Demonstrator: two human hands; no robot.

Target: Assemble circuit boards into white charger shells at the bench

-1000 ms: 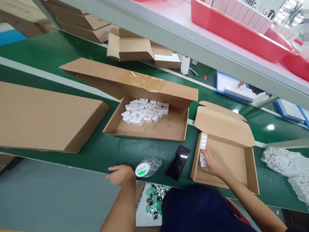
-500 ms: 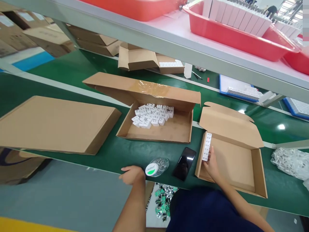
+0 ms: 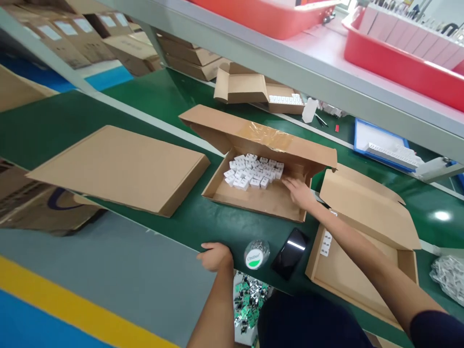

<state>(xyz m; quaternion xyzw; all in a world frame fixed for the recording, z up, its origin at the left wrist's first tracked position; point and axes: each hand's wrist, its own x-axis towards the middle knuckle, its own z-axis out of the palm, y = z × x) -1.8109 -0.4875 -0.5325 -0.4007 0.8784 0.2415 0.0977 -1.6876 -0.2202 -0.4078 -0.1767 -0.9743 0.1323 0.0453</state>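
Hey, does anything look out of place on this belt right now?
The clear bottle appears to lie on its side on the green belt beside the phone, rather than standing. Also, the white blocks are bunched at one end of the open cardboard box, leaving its floor bare.

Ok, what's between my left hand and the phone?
In the head view, a clear round jar with a green and white lid stands between the left hand and the phone.
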